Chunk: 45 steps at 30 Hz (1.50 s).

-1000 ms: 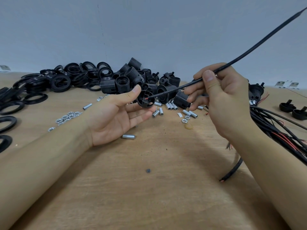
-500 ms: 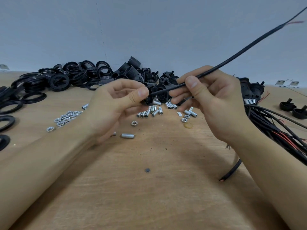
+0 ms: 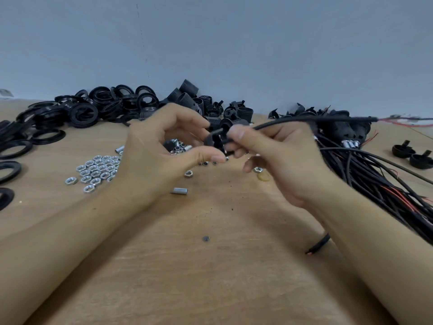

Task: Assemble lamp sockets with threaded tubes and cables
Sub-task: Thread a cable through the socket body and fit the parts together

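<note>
now the cable (image 3: 304, 120) runs rightward, nearly level, from both hands (image 3: 269, 156).

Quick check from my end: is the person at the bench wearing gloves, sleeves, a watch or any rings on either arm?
No. Both the left hand and the right hand are bare, with no gloves. Both forearms are uncovered as far as the frame shows, so no sleeves or cuffs are in view. No watch, wristband or ring shows on either side. The fingernails look short and unpainted. Motion blur softens the fingertips.

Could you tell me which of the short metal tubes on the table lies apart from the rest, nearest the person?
The lone threaded tube, on its side below the left hand; the other tubes cluster farther back, behind the hands.
</note>
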### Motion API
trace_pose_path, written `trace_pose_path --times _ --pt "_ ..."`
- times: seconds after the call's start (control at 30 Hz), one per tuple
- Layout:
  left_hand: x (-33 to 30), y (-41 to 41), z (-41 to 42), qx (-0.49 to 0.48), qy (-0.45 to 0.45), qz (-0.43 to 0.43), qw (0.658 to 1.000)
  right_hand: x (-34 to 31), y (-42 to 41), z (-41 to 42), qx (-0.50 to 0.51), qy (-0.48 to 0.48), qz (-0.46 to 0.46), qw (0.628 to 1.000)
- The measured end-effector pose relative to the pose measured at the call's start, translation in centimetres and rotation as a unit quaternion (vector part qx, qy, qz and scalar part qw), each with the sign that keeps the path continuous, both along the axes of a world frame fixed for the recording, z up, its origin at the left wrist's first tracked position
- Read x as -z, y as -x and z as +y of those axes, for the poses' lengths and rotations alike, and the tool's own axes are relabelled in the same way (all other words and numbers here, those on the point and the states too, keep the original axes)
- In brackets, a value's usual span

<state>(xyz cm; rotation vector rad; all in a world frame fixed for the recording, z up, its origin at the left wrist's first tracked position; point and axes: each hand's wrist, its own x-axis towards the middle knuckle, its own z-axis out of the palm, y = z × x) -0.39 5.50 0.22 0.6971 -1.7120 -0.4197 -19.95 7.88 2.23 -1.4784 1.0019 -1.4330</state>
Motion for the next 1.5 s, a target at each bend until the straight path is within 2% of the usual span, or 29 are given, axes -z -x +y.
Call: trace_pose_path --times 0.1,0.23,0.33,0.53,0.73,0.83,0.93,1.13,1.27,1.43,1.5 --pt "0.3 0.3 0.2 -0.022 0.003 -0.023 0.999 0.7 -1.1 0.1 0.005 0.007 0.008 1.0" --pt "0.3 0.1 -0.2 0.015 0.003 -0.056 0.998 0.3 -1.1 0.0 -0.078 -0.073 -0.129 0.986" --pt "0.3 0.5 0.0 0.011 0.009 -0.07 0.997 -0.1 -0.9 0.1 -0.125 -0.106 -0.175 0.971" --pt "-0.3 0.2 -0.2 -0.014 0.046 -0.067 0.997 -0.5 -0.2 -0.4 -0.093 -0.136 -0.258 0.952" --pt "-0.2 0.2 -0.1 -0.016 0.041 -0.07 0.997 -0.8 1.0 -1.0 -0.055 -0.176 -0.32 0.929" --pt "0.0 0.0 0.0 0.002 0.016 -0.086 0.996 -1.1 1.1 -1.1 -0.049 -0.162 -0.314 0.934" --pt "0.1 -0.2 0.0 0.034 -0.019 -0.093 0.995 -1.3 2.0 -1.5 -0.002 -0.146 -0.327 0.934" --pt "0.3 0.0 0.5 0.092 -0.003 -0.143 0.985 -1.9 3.4 -2.1 0.068 -0.134 -0.42 0.895" --pt "0.6 0.3 0.7 0.125 -0.025 -0.163 0.978 -1.6 4.6 -2.9 0.127 -0.172 -0.396 0.893" --pt "0.6 0.1 0.4 0.143 -0.064 -0.211 0.965 -1.7 5.4 -2.8 0.092 -0.154 -0.459 0.87" --pt "0.4 -0.3 0.2 0.131 -0.055 -0.228 0.963 -2.1 6.0 -2.4 0.073 -0.146 -0.451 0.878"
